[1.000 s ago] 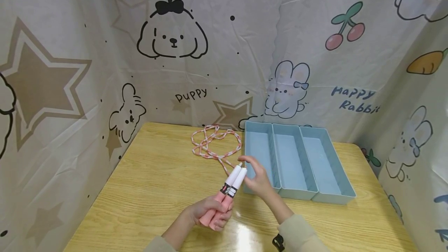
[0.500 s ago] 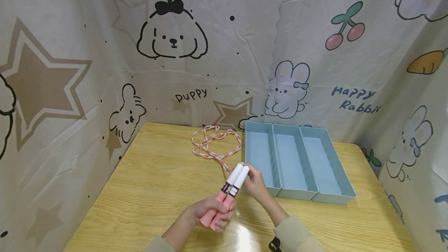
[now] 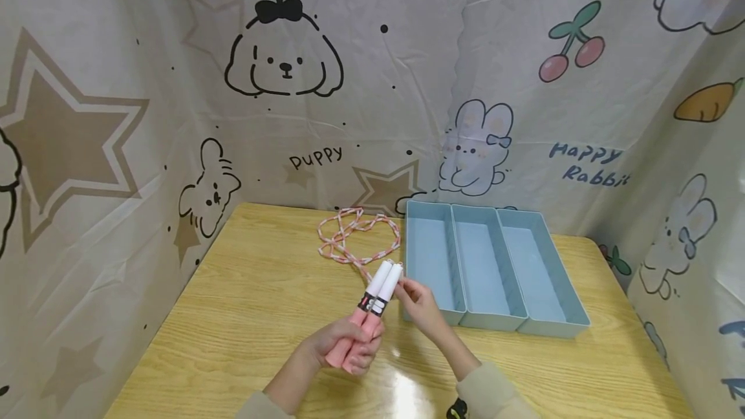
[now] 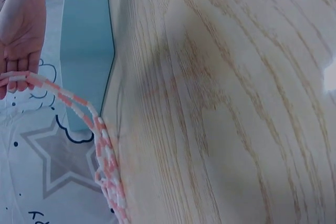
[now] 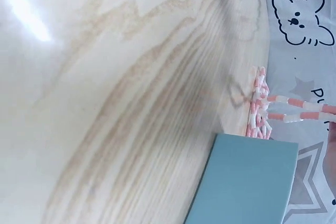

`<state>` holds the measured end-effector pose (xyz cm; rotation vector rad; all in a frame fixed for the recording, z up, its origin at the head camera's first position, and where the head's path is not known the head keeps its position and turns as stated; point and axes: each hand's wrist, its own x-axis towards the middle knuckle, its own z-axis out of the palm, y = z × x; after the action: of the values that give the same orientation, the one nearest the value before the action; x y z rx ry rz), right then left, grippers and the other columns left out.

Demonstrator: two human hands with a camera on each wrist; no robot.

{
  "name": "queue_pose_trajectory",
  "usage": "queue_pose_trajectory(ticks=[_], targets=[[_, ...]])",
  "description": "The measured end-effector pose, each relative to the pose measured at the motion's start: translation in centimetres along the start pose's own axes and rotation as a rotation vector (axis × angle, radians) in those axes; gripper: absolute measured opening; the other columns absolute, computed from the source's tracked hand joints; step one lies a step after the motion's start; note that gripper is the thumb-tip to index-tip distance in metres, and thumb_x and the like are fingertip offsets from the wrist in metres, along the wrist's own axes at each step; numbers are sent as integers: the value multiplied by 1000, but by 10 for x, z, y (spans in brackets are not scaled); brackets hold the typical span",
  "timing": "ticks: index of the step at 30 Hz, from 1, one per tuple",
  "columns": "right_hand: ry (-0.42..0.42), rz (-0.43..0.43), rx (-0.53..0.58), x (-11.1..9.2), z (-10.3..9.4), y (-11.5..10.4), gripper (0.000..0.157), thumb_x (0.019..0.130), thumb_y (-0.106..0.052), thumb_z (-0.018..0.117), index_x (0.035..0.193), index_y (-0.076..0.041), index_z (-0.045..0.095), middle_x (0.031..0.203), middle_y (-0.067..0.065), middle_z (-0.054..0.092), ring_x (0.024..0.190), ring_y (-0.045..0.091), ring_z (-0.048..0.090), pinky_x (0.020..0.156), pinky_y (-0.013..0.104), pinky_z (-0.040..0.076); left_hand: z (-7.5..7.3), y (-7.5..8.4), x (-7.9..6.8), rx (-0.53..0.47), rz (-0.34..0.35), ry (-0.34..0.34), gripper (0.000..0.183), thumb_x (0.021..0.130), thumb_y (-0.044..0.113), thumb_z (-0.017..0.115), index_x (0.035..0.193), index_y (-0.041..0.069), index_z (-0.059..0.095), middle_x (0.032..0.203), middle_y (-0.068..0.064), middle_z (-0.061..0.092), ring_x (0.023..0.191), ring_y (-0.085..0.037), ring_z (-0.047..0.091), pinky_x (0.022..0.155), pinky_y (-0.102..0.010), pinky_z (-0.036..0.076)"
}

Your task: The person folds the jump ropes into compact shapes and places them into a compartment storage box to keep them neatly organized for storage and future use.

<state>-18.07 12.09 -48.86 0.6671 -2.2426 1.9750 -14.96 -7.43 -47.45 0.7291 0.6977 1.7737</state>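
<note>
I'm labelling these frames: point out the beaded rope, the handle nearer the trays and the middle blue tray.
Beaded rope (image 4: 109, 167): left wrist view, on its bunched strands.
Handle nearer the trays (image 3: 388, 283): head view, on its white upper part.
Middle blue tray (image 3: 484, 258): head view, on its inside floor.

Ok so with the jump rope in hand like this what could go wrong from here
The beaded rope lies in loose, crossing loops, so pulling it in might knot it. Those loops sit close beside the leftmost blue tray, so a strand could catch on its rim. The left hand grips both pink-and-white handles by their pink ends, so one might slip out.
</note>
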Motion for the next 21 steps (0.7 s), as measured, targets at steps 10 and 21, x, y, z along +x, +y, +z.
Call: queue_pose_trajectory(ticks=[10,21], targets=[[-88,30,39,-1,2,-3,21,95,3,40,85,15,54,76,32,54,71,21,58,69,31,52,-2,4,-4,-12,50,5,5,89,14,37,93,16,36,65,5,33,50,-2,35,48,-13,30],[-146,12,55,-7,0,1,23,96,3,36,87,14,54,66,29,49,58,32,52,57,27,48,-9,11,-11,26,124,58,15,89,7,27,95,15,38,66,4,33,53,-3,36,48,-14,30]])
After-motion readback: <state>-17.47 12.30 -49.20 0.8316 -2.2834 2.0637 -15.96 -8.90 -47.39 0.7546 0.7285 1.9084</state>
